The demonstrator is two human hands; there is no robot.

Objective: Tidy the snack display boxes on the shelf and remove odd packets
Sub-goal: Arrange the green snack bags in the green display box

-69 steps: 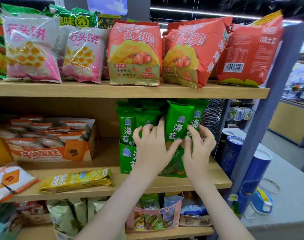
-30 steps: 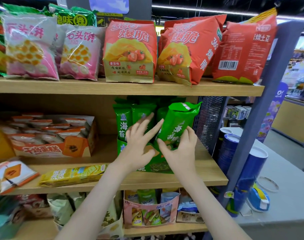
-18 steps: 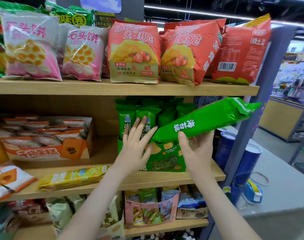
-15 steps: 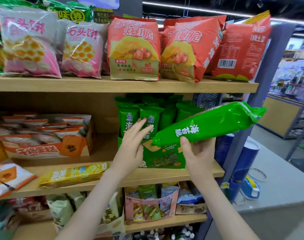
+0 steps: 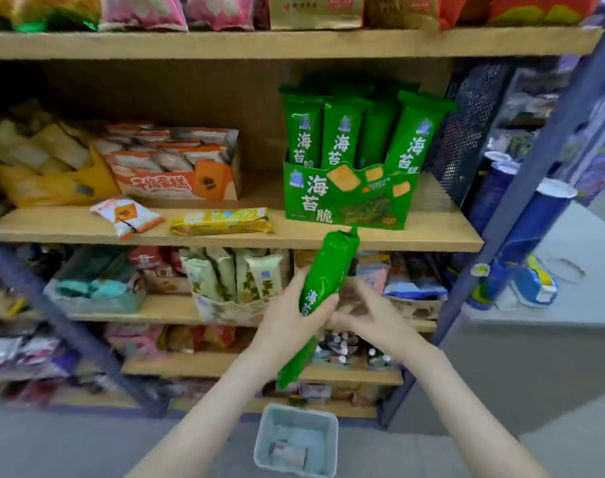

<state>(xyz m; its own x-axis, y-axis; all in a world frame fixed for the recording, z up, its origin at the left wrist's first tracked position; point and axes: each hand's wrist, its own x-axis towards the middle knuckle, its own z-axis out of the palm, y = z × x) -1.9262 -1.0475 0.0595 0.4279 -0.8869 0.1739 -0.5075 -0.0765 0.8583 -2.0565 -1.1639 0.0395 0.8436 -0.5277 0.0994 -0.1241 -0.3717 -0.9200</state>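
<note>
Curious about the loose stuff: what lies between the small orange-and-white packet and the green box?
A long yellow packet lies flat on the shelf between the small packet and the green box, in the head view.

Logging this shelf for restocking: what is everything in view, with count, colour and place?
green cardboard seaweed display box: one, green, middle shelf, right
upright green seaweed packets: at least four, green, standing in that box
long green seaweed packet: one, green, held before the shelves
orange-and-white cake display box: one, orange and white, middle shelf
small orange-and-white loose packet: one, orange and white, middle shelf front
flat yellow loose packet: one, yellow, lying right of it
pale grey plastic basket: one, grey, floor below
left hand: one, grips the long packet
right hand: one, open, blurred, beside that packet
</note>
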